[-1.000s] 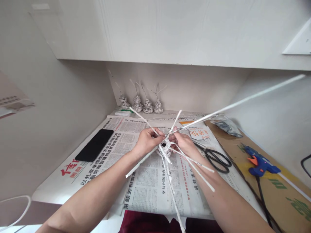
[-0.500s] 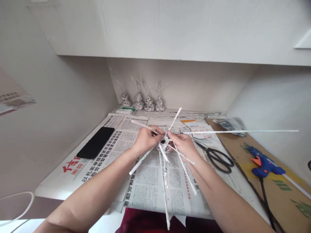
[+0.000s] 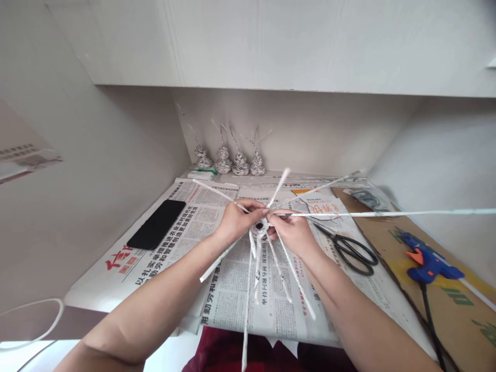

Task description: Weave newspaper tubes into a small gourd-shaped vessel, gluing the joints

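Between my two hands is a small round weave of rolled newspaper, with a dark hole in its middle and paper strands fanning out all around. My left hand is closed on its left rim, thumb and fingers pinching near the top. My right hand pinches the upper right rim together with a long paper strand that stretches far to the right. Several shorter strands hang towards me over the newspaper. The underside of the weave is hidden by my fingers.
Several finished gourd-shaped paper weaves stand along the back wall. A black phone lies left on the newspaper. To the right are black-handled scissors, a blue glue gun and cardboard. A shelf front overhangs the back.
The weave has turned slightly in my hands, so its strands point in somewhat different directions. The long strand reaches further right, and another now slants up to the right. Both hands stay closed.
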{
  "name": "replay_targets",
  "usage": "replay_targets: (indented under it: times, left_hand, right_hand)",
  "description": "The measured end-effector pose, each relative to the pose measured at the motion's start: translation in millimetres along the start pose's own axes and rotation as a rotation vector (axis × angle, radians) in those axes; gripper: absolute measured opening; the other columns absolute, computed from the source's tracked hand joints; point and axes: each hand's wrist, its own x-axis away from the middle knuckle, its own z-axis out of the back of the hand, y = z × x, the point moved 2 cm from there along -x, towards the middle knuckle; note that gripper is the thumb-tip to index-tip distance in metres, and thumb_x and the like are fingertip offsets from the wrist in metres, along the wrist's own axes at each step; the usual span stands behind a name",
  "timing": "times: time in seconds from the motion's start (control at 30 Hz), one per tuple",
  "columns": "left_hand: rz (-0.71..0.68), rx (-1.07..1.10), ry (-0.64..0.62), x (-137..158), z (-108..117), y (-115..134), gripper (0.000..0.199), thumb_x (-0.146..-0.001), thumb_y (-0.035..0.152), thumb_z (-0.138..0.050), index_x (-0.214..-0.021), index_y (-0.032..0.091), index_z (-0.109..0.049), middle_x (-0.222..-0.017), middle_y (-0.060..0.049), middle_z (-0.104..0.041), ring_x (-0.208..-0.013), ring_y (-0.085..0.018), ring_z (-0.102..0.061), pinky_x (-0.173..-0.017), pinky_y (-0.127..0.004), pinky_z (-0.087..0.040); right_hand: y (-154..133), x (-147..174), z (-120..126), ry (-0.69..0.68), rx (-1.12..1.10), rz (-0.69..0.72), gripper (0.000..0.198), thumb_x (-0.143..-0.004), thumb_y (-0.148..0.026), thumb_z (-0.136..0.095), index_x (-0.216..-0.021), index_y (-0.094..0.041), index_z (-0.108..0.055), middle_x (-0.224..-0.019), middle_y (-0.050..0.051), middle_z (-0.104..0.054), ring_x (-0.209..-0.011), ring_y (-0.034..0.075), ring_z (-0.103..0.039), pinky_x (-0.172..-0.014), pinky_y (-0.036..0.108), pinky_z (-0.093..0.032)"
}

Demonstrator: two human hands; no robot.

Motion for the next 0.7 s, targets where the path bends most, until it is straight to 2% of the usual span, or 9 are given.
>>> replay_targets:
  times: [0.2,0.43,0.6,0.7]
  left_hand:
    - [-0.014,0.113,0.055,0.8,-4.0,-0.4,0.017,-0.073,0.03,-0.071,-0.075,0.014,-0.066,-0.068,-0.001,-0.064,-0.064,-0.012,-0.057,-0.064,-0.024,-0.043]
    - [0.081,0.192,0.003,-2.3,-2.2,-7.2,0.024,-0.072,0.035,-0.071,-0.077,0.014,-0.059,-0.059,0.003,-0.056,-0.053,-0.01,-0.048,-0.053,-0.021,-0.036]
    - [0.089,0.208,-0.015,-1.0,-2.0,-7.0,0.029,-0.071,0.038,-0.073,-0.08,0.015,-0.058,-0.061,0.002,-0.059,-0.054,-0.011,-0.052,-0.055,-0.022,-0.038]
    - [0.109,0.22,0.004,-0.2,-2.9,-7.1,0.029,-0.07,0.038,-0.073,-0.078,0.016,-0.057,-0.058,0.003,-0.058,-0.052,-0.011,-0.051,-0.053,-0.022,-0.037]
  right_hand:
    - [-3.0,0.5,-0.1,0.004,-0.054,-0.061,0.017,-0.073,-0.035,-0.067,-0.074,-0.018,-0.067,-0.058,-0.001,-0.064,-0.051,0.014,-0.062,-0.045,0.023,-0.052]
    - [-2.3,-0.7,-4.8,-0.014,-0.153,-0.168,0.018,-0.069,-0.034,-0.07,-0.071,-0.017,-0.063,-0.056,-0.002,-0.063,-0.043,0.011,-0.057,-0.037,0.019,-0.046]
    - [-2.8,-2.6,-4.8,0.047,-0.195,-0.223,0.03,-0.067,-0.041,-0.075,-0.08,-0.018,-0.062,-0.052,-0.003,-0.062,-0.037,0.01,-0.052,-0.032,0.019,-0.042]
    - [-2.0,-2.8,-4.8,0.116,-0.221,-0.229,0.027,-0.064,-0.037,-0.075,-0.075,-0.018,-0.059,-0.049,-0.003,-0.06,-0.036,0.01,-0.051,-0.033,0.02,-0.043]
